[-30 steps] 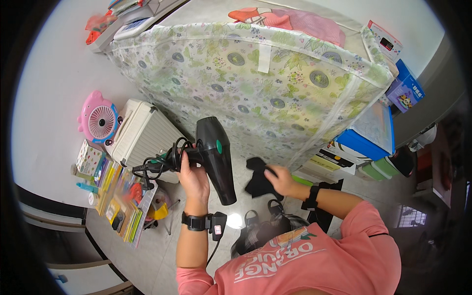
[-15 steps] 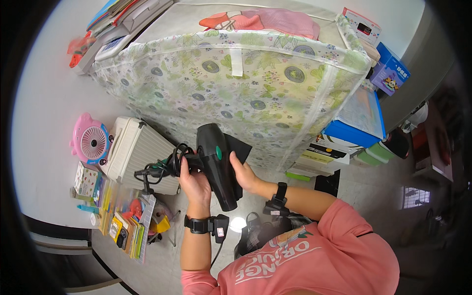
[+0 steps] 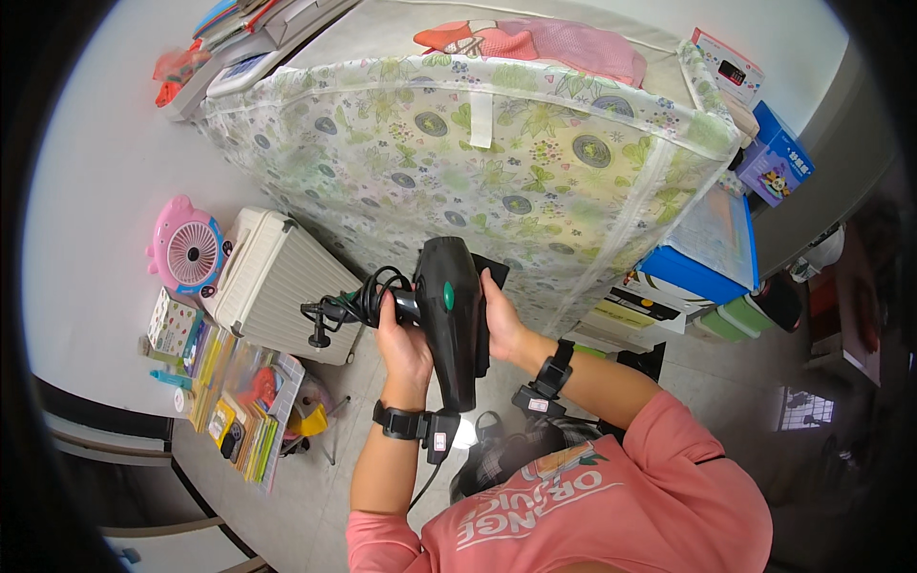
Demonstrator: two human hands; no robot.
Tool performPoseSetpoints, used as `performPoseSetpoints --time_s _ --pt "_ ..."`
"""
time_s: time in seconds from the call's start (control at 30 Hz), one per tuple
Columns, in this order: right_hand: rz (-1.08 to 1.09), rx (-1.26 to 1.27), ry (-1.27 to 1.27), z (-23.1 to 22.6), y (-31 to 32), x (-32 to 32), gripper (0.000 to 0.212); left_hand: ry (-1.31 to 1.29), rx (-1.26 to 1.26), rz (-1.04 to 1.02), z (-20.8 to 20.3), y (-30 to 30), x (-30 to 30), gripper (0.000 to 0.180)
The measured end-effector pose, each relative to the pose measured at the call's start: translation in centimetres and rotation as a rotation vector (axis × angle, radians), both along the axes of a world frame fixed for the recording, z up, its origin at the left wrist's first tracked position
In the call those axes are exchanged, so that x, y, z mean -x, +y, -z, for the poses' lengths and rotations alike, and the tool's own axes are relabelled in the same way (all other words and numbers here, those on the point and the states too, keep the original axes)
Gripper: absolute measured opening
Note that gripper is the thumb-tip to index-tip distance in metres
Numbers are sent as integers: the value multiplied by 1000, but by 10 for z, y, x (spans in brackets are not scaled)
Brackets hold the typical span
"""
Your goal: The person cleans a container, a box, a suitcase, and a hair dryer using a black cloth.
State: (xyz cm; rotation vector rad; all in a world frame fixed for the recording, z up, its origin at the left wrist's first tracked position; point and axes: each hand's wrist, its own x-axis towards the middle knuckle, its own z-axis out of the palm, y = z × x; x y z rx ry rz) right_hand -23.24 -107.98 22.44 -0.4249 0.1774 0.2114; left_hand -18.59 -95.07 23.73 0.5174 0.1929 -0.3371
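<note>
A black hair dryer (image 3: 445,320) with a green oval on its side is held up in front of me, its wide end upward. My left hand (image 3: 405,353) is closed round its handle, where a black cord (image 3: 368,304) is coiled. The cord's plug (image 3: 320,336) dangles left of that hand. My right hand (image 3: 503,317) grips a flat black piece (image 3: 491,271) lying against the dryer's right side, thumb toward me. The dryer hides most of this piece, and I cannot tell what it is. The right fingers are largely hidden.
Ahead stands a cabinet with a flowered cloth cover (image 3: 458,162), pink cloth (image 3: 573,48) on top. At left are a white suitcase (image 3: 277,286), a pink fan (image 3: 191,250) and a rack of books (image 3: 253,430). Blue boxes (image 3: 702,248) are stacked at right.
The view has shifted a little. Both hands have moved slightly right with the dryer, which stands more upright. The cord's plug end has swung and now hangs downward.
</note>
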Motion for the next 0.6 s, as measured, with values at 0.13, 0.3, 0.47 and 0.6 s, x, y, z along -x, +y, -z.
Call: performPoseSetpoints --time_s 0.13,0.3,0.47,0.6 --pt "120 372 35 9 23 24 61 -197 -246 -326 1 -9 -9 14" --pt "367 910 -205 14 35 32 61 -252 -382 -379 3 -21 1 17" --pt "248 980 -240 16 5 27 75 -380 -625 -260 4 -10 11 30" --pt "133 1011 -187 7 -33 30 59 -661 -610 256 -12 32 17 74"
